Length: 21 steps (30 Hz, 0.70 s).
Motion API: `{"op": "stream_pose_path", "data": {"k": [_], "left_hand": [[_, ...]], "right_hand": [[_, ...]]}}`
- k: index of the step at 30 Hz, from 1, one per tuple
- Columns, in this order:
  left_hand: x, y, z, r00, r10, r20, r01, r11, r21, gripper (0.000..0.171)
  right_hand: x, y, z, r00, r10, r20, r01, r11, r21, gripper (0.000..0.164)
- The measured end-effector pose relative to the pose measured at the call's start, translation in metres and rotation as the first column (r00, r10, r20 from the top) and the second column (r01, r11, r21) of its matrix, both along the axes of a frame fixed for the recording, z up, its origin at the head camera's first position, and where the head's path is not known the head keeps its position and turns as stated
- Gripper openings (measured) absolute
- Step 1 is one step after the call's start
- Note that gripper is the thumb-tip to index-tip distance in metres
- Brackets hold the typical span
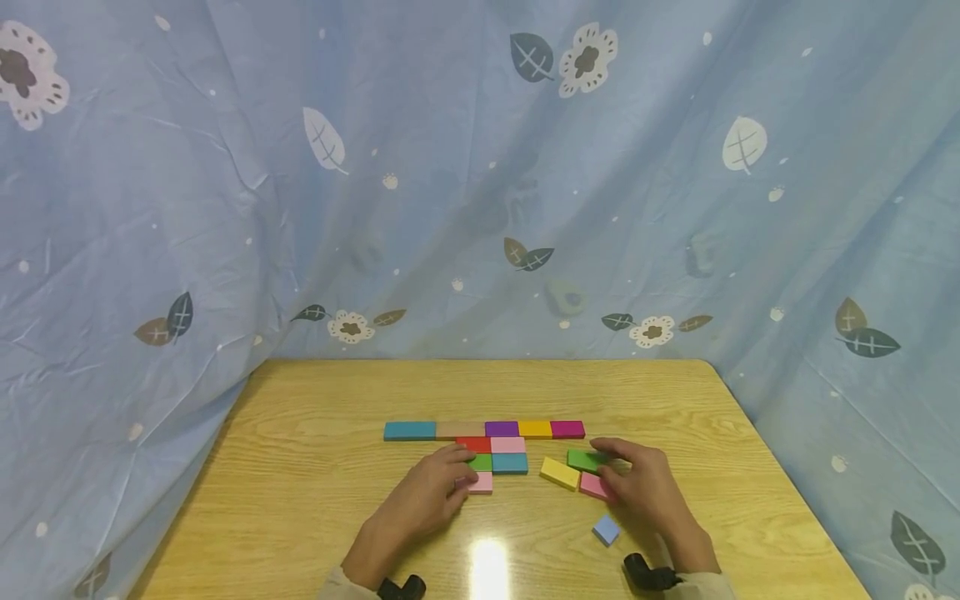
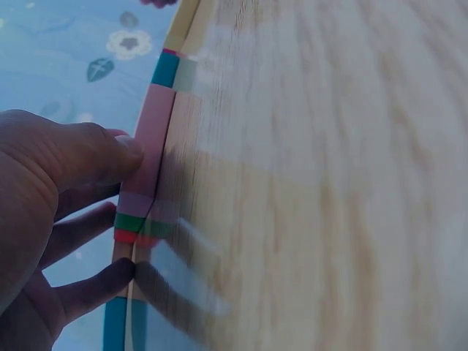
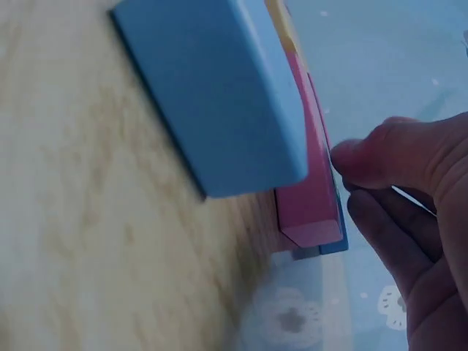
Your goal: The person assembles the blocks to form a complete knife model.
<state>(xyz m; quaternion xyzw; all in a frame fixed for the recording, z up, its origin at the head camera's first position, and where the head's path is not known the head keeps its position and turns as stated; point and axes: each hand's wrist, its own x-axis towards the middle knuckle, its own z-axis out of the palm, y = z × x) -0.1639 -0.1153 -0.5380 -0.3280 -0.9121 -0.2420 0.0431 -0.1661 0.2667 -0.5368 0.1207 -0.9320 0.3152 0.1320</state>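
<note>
My left hand [image 1: 431, 487] rests at the left ends of stacked rows of flat blocks. Its fingers touch near the red block [image 1: 474, 445] and green block [image 1: 482, 462], while the thumb lies against the light pink block [image 2: 152, 139] in the left wrist view. Beside these are a pink block [image 1: 508, 445] and a blue block [image 1: 510, 463]. On the right, my right hand [image 1: 648, 483] pinches a green block [image 1: 585, 460] between thumb and fingers. Close under that hand lies a deeper pink block [image 3: 311, 212], partly hidden by it in the head view.
A row along the back holds blue [image 1: 409, 431], tan [image 1: 460, 430], purple [image 1: 502, 429], yellow [image 1: 535, 429] and magenta [image 1: 567, 430] blocks. A loose yellow block [image 1: 560, 472] and a small light blue block [image 1: 606, 530] lie nearby. A patterned curtain [image 1: 450, 208] surrounds the wooden table [image 1: 300, 500].
</note>
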Motion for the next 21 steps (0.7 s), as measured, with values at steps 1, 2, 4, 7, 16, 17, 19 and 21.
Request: {"op": "stream_pose_path", "data": {"k": [1, 2, 4, 7, 16, 17, 19, 21], "left_hand": [[0.0, -0.0001, 0.0001, 1.0, 0.001, 0.001, -0.001, 1.0, 0.005, 0.015], [0.0, -0.0002, 0.0002, 1.0, 0.002, 0.0, -0.002, 1.0, 0.004, 0.015], [0.0, -0.0002, 0.0003, 1.0, 0.003, 0.001, -0.003, 1.0, 0.002, 0.015], [-0.0002, -0.0001, 0.0006, 1.0, 0.004, -0.003, -0.004, 1.0, -0.008, 0.016], [-0.0022, 0.0005, 0.0013, 1.0, 0.004, -0.009, -0.004, 1.0, -0.021, 0.014], [-0.002, 0.0005, 0.0013, 1.0, 0.003, -0.012, -0.003, 1.0, -0.018, 0.013], [-0.0016, 0.0005, 0.001, 1.0, 0.002, -0.013, -0.002, 1.0, -0.013, 0.013], [-0.001, 0.0007, 0.0009, 1.0, 0.004, -0.009, -0.004, 1.0, -0.01, 0.013]], "right_hand": [[-0.0012, -0.0008, -0.0007, 1.0, 0.009, 0.003, -0.009, 1.0, -0.001, 0.043], [-0.0024, -0.0015, -0.0015, 1.0, 0.014, 0.008, -0.014, 1.0, -0.005, 0.043], [-0.0036, -0.0022, -0.0024, 1.0, 0.022, 0.015, -0.022, 1.0, -0.001, 0.043], [-0.0035, -0.0005, -0.0023, 1.0, 0.02, 0.014, -0.02, 1.0, 0.018, 0.042], [0.0009, 0.0039, 0.0001, 0.998, 0.031, -0.049, -0.027, 0.996, 0.08, 0.041], [0.0005, 0.0034, -0.0005, 0.996, 0.05, -0.068, -0.044, 0.995, 0.092, 0.041], [-0.0004, 0.0024, -0.0012, 0.992, 0.079, -0.099, -0.067, 0.991, 0.119, 0.04], [-0.0013, 0.0021, -0.0011, 0.991, 0.091, -0.101, -0.076, 0.987, 0.144, 0.039]]}}
